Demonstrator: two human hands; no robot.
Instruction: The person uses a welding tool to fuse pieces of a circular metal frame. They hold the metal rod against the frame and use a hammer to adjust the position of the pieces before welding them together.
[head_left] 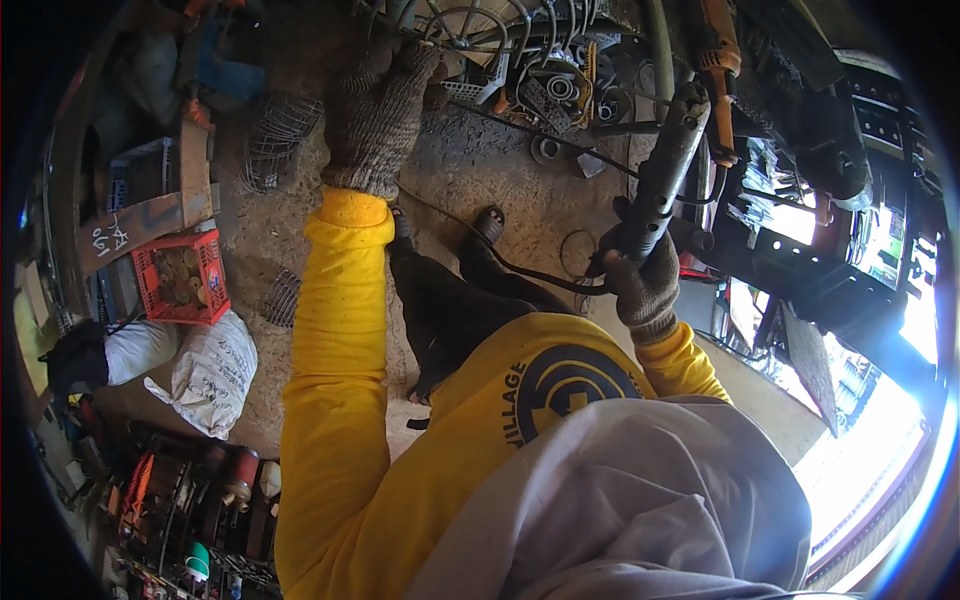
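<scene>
My left hand (375, 130), in a grey-brown knit glove, reaches far forward at the top. Its thumb lies against the end of the curved metal rods (480, 35), and the fingers appear closed there, partly lost in shadow. My right hand (648, 290), gloved alike, is curled round the lower end of a grey metal tube (665, 175) with holes along its side. The tube slants up and away to the right. Dark parts beside the thumb are hard to make out. A black cable (540, 272) runs to this hand from the left.
An orange power tool (718, 50) with a cord stands beyond the tube. Metal rings and scraps (560, 90) lie ahead. Wire coils (280, 140), a red crate (180, 278) and a white sack (212, 372) are on the left. A dark perforated metal beam (810, 255) stands right.
</scene>
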